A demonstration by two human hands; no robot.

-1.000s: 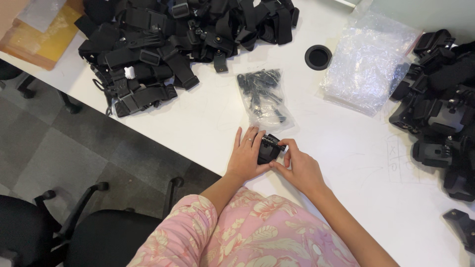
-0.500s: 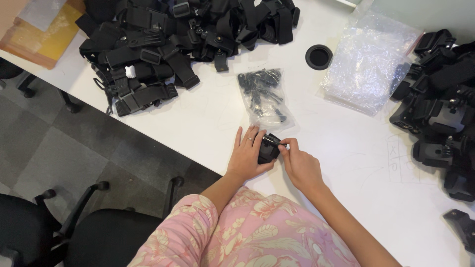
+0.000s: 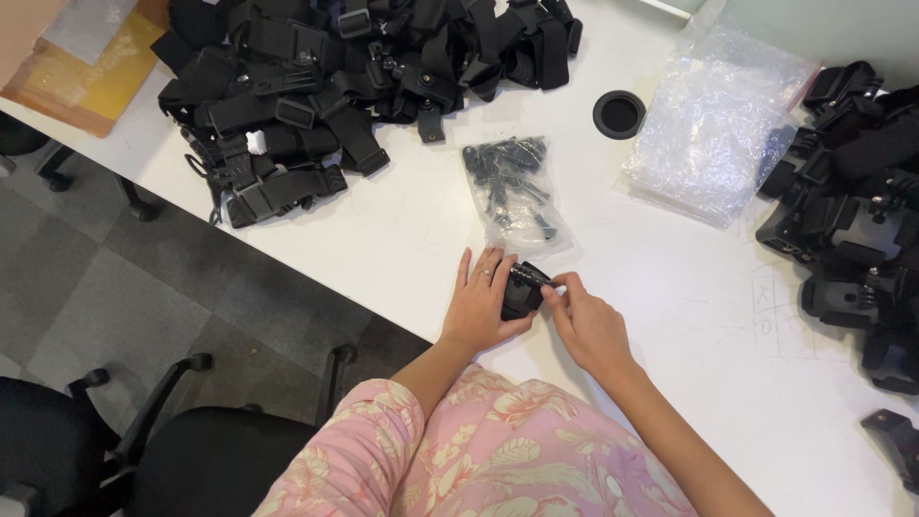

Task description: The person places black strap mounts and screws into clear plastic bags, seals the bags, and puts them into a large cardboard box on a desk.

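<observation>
A small black plastic part (image 3: pixel 522 291) rests on the white table (image 3: pixel 670 316) near its front edge. My left hand (image 3: pixel 481 306) wraps around its left side and holds it down. At the part's right end, my right hand (image 3: pixel 584 321) pinches with thumb and fingertips. Just beyond my hands lies a clear plastic bag of small black parts (image 3: pixel 512 191).
A big heap of black straps and buckles (image 3: pixel 354 77) covers the far left of the table. Black mounts (image 3: pixel 852 220) are piled at the right edge. Clear bubble-wrap bags (image 3: pixel 713 124) lie beside a round cable hole (image 3: pixel 619 113). Black office chairs (image 3: pixel 144 450) stand below the table.
My hands have stayed on the black part, with the right fingers shifting slightly at its right end. Nothing else has moved.
</observation>
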